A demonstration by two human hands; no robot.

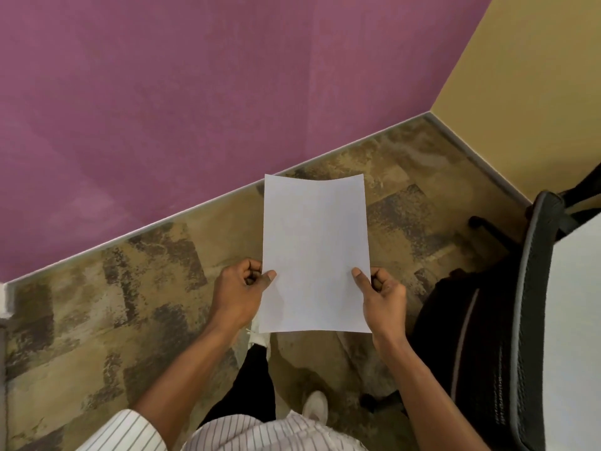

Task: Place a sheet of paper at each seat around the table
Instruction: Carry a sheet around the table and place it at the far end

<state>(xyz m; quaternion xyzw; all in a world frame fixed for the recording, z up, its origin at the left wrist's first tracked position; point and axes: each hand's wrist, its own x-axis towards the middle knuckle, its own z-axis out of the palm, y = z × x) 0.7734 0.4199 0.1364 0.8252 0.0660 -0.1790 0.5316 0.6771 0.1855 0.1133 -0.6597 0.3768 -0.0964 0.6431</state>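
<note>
I hold white paper (315, 252) flat in front of me, above the carpet, and I cannot tell whether it is one sheet or a thin stack. My left hand (239, 294) pinches its left edge, thumb on top. My right hand (382, 297) pinches the right edge the same way. The paper's far edge curls up slightly. At the right edge of the view a strip of white table (575, 320) shows. A black mesh office chair (527, 320) stands pushed against the table.
A purple wall (162, 109) and a mustard wall (536, 76) meet in a corner ahead. Mottled brown carpet (97, 320) covers the floor. My legs and white shoes (315, 406) show below the paper. The chair's black base (487, 226) sticks out over the carpet.
</note>
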